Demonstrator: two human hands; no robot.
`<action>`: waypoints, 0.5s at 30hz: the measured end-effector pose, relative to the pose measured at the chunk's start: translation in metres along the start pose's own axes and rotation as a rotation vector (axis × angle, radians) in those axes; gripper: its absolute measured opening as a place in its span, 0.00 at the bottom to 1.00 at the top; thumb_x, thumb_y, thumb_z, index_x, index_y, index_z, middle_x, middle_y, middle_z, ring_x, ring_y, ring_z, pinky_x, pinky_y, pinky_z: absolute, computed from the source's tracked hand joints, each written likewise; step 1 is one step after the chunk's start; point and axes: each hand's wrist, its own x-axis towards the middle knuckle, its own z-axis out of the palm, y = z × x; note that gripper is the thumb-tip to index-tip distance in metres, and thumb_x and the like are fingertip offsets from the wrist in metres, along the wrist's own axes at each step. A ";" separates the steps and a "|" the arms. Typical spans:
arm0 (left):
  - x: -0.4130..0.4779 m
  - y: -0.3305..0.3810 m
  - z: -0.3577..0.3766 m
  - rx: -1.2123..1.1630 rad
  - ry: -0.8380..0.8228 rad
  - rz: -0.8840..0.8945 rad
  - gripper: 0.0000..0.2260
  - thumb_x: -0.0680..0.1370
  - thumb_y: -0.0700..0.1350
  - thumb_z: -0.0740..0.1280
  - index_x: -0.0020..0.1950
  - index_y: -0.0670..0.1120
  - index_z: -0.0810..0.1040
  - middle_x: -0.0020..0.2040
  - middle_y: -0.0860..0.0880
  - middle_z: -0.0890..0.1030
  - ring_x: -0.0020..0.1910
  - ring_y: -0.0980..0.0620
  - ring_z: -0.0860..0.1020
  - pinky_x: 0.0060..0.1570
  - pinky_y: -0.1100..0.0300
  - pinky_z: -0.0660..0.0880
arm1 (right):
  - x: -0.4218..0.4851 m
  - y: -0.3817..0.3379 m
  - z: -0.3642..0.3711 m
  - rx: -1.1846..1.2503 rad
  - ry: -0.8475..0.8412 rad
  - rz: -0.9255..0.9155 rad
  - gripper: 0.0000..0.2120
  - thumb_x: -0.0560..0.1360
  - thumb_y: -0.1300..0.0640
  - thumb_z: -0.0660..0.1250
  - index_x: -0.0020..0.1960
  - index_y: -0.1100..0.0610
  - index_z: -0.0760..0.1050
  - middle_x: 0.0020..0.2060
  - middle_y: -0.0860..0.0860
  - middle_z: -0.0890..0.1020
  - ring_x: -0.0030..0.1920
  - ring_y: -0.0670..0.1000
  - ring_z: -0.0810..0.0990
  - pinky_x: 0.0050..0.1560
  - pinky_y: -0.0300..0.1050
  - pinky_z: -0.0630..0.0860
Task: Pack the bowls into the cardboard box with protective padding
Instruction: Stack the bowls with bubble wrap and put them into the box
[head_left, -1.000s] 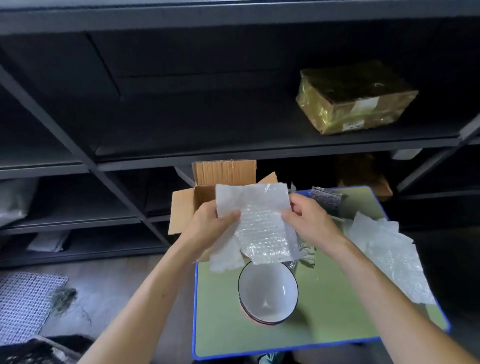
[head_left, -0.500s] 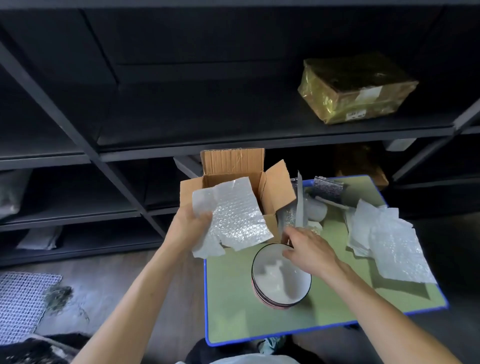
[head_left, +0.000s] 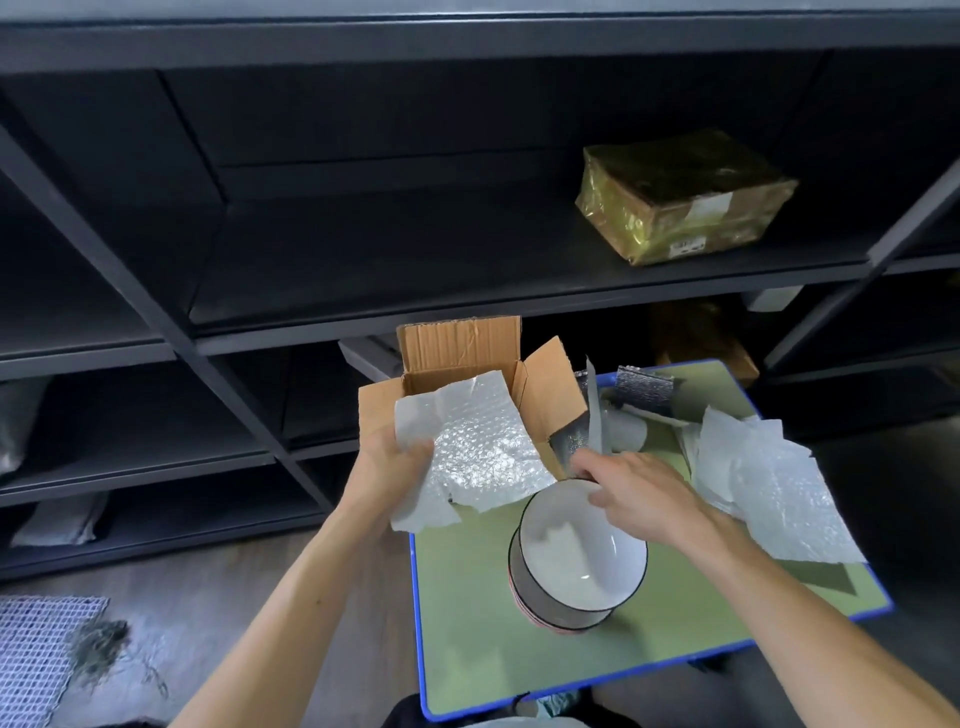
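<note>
My left hand (head_left: 392, 462) gripped a crinkled clear bubble-wrap sheet (head_left: 483, 447) by its edge. It hung over the mouth of the open brown cardboard box (head_left: 457, 345), ready, I judged, to line it. The box's right flap (head_left: 550, 395) leaned out toward the stack of white, black-rimmed ceramic bowls (head_left: 576, 556) on the green, blue-edged table (head_left: 493, 649), crowding the way in. My right hand (head_left: 639, 493) lay on the top bowl's far rim, thumb inside; whether it pinched, I couldn't tell. Further right lay spare bubble-wrap sheets (head_left: 769, 493).
</note>
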 end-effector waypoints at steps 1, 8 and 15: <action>0.000 0.002 -0.001 0.004 0.007 0.003 0.06 0.78 0.48 0.63 0.45 0.51 0.80 0.39 0.51 0.84 0.34 0.52 0.82 0.30 0.61 0.76 | -0.001 0.000 -0.010 0.010 -0.007 0.004 0.11 0.77 0.57 0.63 0.49 0.47 0.62 0.40 0.48 0.77 0.42 0.57 0.71 0.38 0.51 0.65; 0.000 0.005 0.008 -0.020 -0.021 0.034 0.06 0.78 0.47 0.64 0.46 0.52 0.80 0.45 0.46 0.85 0.43 0.47 0.84 0.43 0.49 0.83 | -0.004 -0.005 -0.080 0.069 -0.072 0.020 0.09 0.75 0.52 0.66 0.41 0.41 0.68 0.35 0.42 0.75 0.44 0.50 0.74 0.44 0.48 0.72; -0.007 0.003 0.025 -0.225 -0.116 -0.119 0.07 0.79 0.43 0.67 0.54 0.46 0.82 0.45 0.49 0.85 0.37 0.55 0.83 0.39 0.62 0.80 | 0.019 -0.038 -0.091 0.289 0.112 0.006 0.13 0.76 0.56 0.66 0.35 0.43 0.69 0.31 0.44 0.72 0.37 0.45 0.71 0.35 0.42 0.66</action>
